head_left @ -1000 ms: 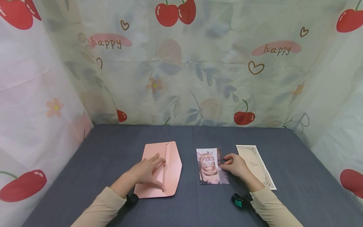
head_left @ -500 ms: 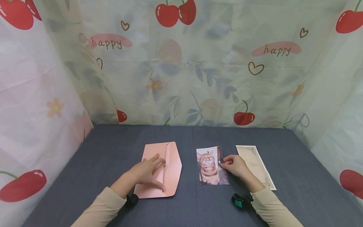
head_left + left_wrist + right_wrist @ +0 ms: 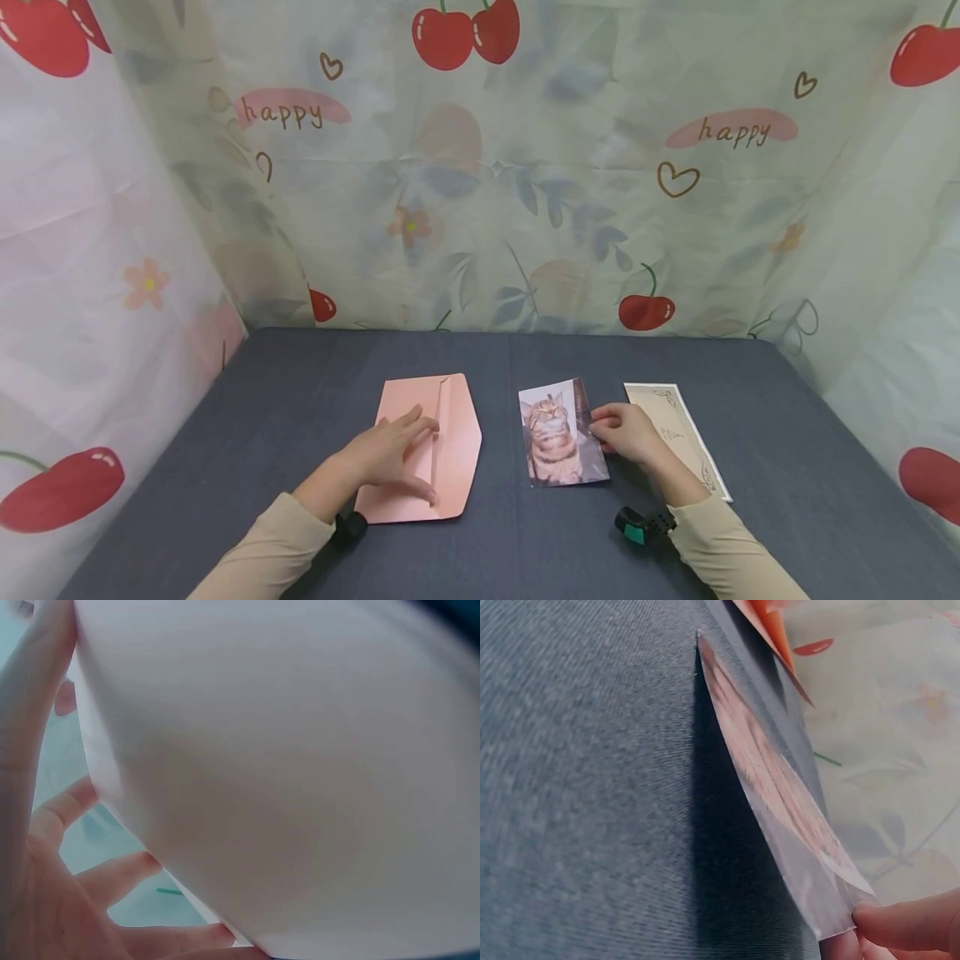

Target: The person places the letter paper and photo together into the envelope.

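A pink envelope [image 3: 461, 450] lies on the left of the table, its flap side pointing right. My left hand [image 3: 384, 454] rests on it with fingers spread, fingertips at the pocket's edge; in the left wrist view they touch the edge of the pale paper [image 3: 277, 772]. To the right is a cat photo [image 3: 553, 437]. Thumb and fingers of my right hand [image 3: 630, 432] pinch its right edge. In the right wrist view, the cat photo [image 3: 769, 784] slopes up from the table, its far corner low and the pinched side raised.
A cream card [image 3: 678, 437] with ornate corner patterns lies right of my right hand, partly covered by it. The dark cloth-covered table [image 3: 510, 550] ends at a printed curtain [image 3: 495, 242] behind. Curtains also hang at both sides.
My right hand has lifted the right side of the cat photo, which now tilts up and is turned slightly. The left hand and envelope stay as they were.
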